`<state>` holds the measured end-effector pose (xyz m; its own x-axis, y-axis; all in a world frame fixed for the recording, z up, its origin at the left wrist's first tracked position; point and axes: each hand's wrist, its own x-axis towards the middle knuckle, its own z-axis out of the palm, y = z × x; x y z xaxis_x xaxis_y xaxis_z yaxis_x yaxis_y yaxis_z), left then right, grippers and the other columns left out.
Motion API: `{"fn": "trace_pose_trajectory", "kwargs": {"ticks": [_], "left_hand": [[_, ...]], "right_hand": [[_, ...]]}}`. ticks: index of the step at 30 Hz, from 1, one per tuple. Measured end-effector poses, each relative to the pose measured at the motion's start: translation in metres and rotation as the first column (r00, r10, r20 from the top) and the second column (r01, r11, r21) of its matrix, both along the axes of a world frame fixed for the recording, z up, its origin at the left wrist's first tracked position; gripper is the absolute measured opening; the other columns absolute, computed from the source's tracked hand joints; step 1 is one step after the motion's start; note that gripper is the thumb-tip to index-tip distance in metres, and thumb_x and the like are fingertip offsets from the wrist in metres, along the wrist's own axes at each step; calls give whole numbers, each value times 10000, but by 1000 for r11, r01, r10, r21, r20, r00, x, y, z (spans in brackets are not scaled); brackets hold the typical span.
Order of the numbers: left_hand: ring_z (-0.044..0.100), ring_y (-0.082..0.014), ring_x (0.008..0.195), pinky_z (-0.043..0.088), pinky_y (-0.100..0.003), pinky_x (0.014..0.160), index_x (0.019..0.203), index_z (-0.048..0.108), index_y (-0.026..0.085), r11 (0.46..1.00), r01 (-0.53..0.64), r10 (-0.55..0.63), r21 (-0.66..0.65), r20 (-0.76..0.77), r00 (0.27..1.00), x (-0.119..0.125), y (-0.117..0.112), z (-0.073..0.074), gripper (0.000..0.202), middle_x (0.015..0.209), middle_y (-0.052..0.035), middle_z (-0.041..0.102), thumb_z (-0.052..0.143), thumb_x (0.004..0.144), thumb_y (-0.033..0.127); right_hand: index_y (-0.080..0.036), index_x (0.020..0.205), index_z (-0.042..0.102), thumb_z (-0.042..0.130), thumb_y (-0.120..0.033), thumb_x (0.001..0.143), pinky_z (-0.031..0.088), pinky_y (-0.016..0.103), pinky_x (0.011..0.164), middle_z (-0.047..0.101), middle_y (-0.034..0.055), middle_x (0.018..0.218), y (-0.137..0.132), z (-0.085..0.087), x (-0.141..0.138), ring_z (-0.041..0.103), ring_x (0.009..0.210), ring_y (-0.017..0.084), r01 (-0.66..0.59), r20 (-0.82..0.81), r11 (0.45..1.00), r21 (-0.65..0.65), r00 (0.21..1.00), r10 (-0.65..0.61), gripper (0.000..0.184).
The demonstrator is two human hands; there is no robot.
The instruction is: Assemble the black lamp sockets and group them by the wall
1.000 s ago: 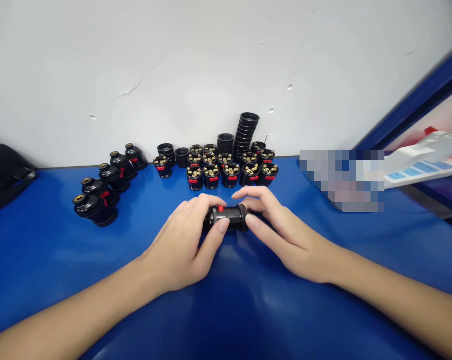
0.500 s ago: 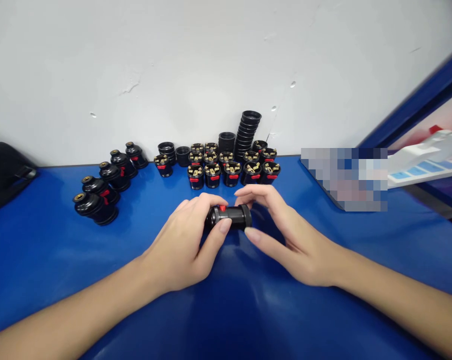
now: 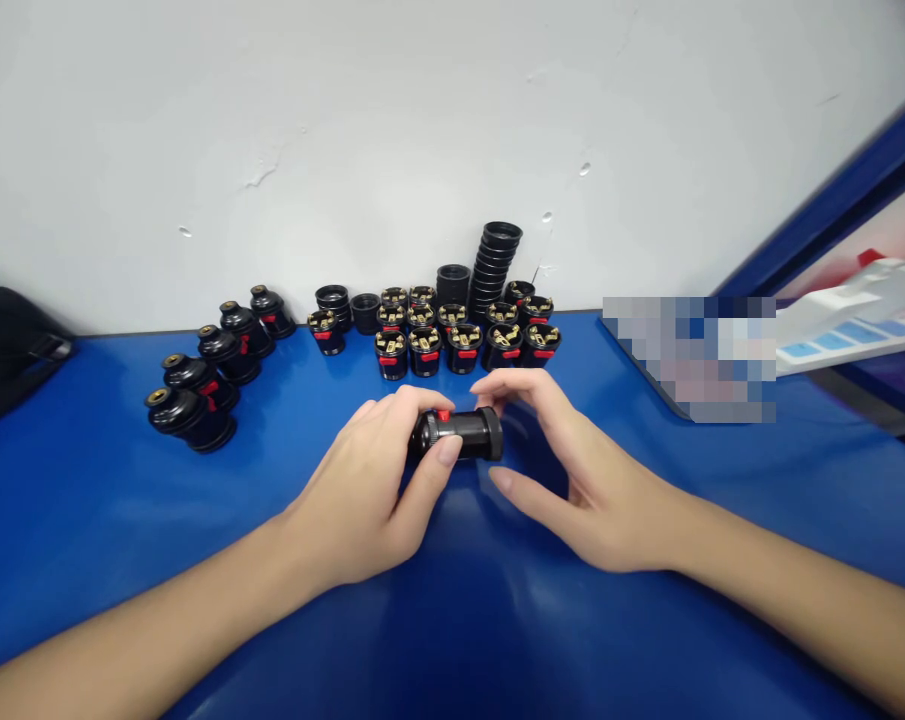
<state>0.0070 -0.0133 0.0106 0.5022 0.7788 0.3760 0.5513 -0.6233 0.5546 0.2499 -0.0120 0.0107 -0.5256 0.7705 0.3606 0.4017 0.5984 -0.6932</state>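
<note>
My left hand (image 3: 362, 495) grips a black lamp socket (image 3: 459, 434) lying sideways just above the blue table, thumb under it and fingers over its top, beside a small red tab. My right hand (image 3: 572, 470) is at the socket's right end. Its fingers are spread and curved, fingertips touching the socket's rim from above, thumb loose below and apart from it.
Several black socket inserts with brass contacts (image 3: 463, 340) stand in rows at the back, beside a leaning stack of black rings (image 3: 493, 260). Several assembled black sockets (image 3: 197, 390) lie in a row at the back left. A black bag (image 3: 9, 345) sits far left. A blue frame (image 3: 834, 200) rises on the right.
My right hand has loosened from the socket's right end: the thumb dropped away and the fingers spread. My left hand keeps its hold, and the socket has barely shifted.
</note>
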Motion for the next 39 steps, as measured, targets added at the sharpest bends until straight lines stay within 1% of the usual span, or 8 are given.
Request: {"fn": "trace_pose_trajectory", "kwargs": {"ticks": [4, 8, 12, 17, 20, 24, 28, 39], "left_hand": [[633, -214, 872, 464, -383, 794, 1252, 527, 237, 1000, 10, -10, 13, 9, 1000, 0, 0, 0, 186, 1081, -34, 688, 467, 1114, 347], [630, -215, 877, 467, -392, 803, 1258, 525, 240, 1000, 5, -5, 4, 8, 1000, 1, 1, 0, 187, 1092, -34, 690, 465, 1115, 343], [639, -218, 899, 474, -394, 810, 1264, 524, 240, 1000, 9, -9, 5, 18, 1000, 1, 1, 0, 191, 1112, -39, 691, 469, 1113, 343], [639, -211, 860, 472, -379, 785, 1253, 533, 237, 1000, -3, 2, 10, 14, 1000, 1, 1, 0, 186, 1073, -39, 690, 478, 1109, 342], [646, -214, 868, 475, -378, 786, 1256, 532, 236, 1000, -1, 1, 23, 18, 1000, 1, 1, 0, 188, 1079, -42, 695, 481, 1107, 339], [644, -213, 867, 478, -381, 790, 1249, 536, 237, 1000, -7, 6, 24, 14, 1000, 1, 1, 0, 182, 1076, -38, 697, 482, 1107, 337], [656, -209, 892, 480, -379, 802, 1263, 531, 237, 1000, -2, 1, 30, 30, 1000, 1, 1, 0, 188, 1100, -41, 694, 482, 1109, 333], [647, -211, 871, 472, -386, 792, 1260, 527, 241, 1000, -10, 10, 15, 25, 1000, 0, 2, 0, 190, 1085, -39, 694, 471, 1113, 347]], "right_hand": [[-240, 1325, 510, 450, -359, 1123, 512, 515, 1025, 670, 97, 1161, 0, 0, 0, 670, 1120, 287, 58, 38, 995, -76, 998, -55, 242], [-248, 1391, 477, 595, -304, 1038, 531, 481, 1020, 638, 111, 1310, 0, 2, -1, 649, 1197, 299, 0, 44, 1000, 3, 999, 0, 377], [-263, 1293, 549, 478, -349, 1116, 527, 467, 1030, 675, 89, 1288, 0, 3, -2, 658, 1204, 279, 37, 77, 999, -8, 996, -36, 210], [-224, 1426, 483, 558, -366, 1073, 536, 489, 1036, 655, 129, 1335, 1, 0, -1, 663, 1221, 297, 29, 57, 999, -21, 998, -28, 388], [-226, 1402, 513, 441, -405, 1128, 534, 500, 1041, 693, 119, 1244, 2, -1, -1, 687, 1191, 291, 69, 49, 993, -96, 997, -65, 335], [-228, 1434, 482, 565, -350, 1067, 535, 478, 1043, 652, 127, 1334, 2, 0, 0, 669, 1220, 297, 6, 47, 1000, -24, 999, -5, 396], [-241, 1356, 535, 495, -383, 1109, 547, 466, 1007, 693, 97, 1199, 2, 1, 0, 699, 1113, 276, 30, 51, 997, -73, 998, -27, 288], [-242, 1375, 514, 527, -338, 1093, 557, 438, 1005, 683, 103, 1247, 1, 1, -1, 691, 1123, 264, 32, 40, 999, -3, 999, -32, 299]]}}
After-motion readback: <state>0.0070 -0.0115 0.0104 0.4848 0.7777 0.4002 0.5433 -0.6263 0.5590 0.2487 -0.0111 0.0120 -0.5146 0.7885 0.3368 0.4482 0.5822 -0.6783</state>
